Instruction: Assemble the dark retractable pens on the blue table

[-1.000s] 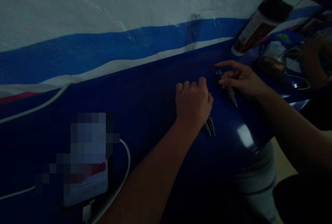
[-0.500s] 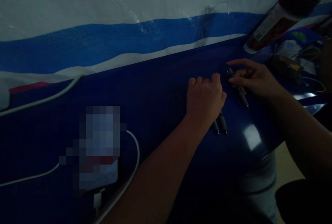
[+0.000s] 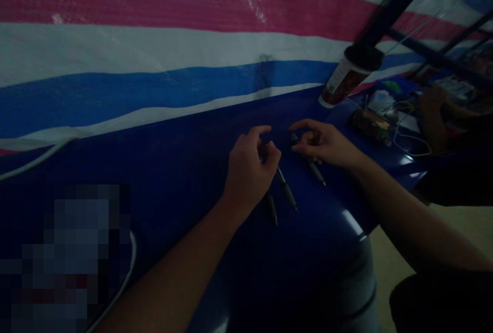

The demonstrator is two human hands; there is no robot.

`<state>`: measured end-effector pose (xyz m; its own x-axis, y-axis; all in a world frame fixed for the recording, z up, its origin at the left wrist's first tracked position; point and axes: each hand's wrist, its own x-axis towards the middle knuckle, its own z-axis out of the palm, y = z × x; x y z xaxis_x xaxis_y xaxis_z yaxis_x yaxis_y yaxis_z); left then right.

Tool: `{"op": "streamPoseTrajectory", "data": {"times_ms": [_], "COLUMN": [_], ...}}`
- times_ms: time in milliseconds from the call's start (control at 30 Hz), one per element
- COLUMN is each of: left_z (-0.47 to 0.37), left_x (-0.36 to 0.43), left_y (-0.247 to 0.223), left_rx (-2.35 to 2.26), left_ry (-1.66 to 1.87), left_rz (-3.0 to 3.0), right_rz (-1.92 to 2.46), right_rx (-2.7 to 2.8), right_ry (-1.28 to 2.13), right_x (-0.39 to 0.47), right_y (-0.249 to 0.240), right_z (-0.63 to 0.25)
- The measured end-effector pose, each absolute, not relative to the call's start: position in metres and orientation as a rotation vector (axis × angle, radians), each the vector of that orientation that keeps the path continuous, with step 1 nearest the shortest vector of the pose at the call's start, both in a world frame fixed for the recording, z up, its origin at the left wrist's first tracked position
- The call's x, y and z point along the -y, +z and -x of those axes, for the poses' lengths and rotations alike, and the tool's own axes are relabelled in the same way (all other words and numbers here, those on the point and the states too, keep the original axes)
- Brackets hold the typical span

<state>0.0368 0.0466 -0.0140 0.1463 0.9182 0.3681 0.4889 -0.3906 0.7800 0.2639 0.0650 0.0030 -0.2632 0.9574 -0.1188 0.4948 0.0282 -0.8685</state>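
The left hand [image 3: 252, 168] conceals the upper ends of two pens [image 3: 288, 195]; contact cannot be determined. The right hand [image 3: 323, 143] partly covers a third pen [image 3: 316, 171]. Pixelation obscures the lower-left object [image 3: 79, 240]. Print on the canister [image 3: 342, 84] is illegible.

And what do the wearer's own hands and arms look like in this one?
The left hand and right hand are bare: no gloves, rings or watches show. The left forearm and right forearm show no sleeves or bands. It's too dim for finer markings.
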Motion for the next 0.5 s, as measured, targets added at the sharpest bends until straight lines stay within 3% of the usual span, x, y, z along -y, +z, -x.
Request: {"op": "streamPoseTrajectory", "data": {"times_ms": [300,500], "left_z": [-0.035,-0.031], "left_x": [-0.049,-0.054], "left_y": [-0.011,-0.012], "left_rx": [-1.438,-1.562], "left_ry": [1.257,1.302], "left_rz": [-1.759,-1.572], "right_rz": [1.571,1.197], "right_rx": [2.399,2.521], "right_ry": [0.603,0.878], "right_x": [-0.072,-0.063], "right_y": [0.033,0.038], "right_z": [-0.266,-0.262]}}
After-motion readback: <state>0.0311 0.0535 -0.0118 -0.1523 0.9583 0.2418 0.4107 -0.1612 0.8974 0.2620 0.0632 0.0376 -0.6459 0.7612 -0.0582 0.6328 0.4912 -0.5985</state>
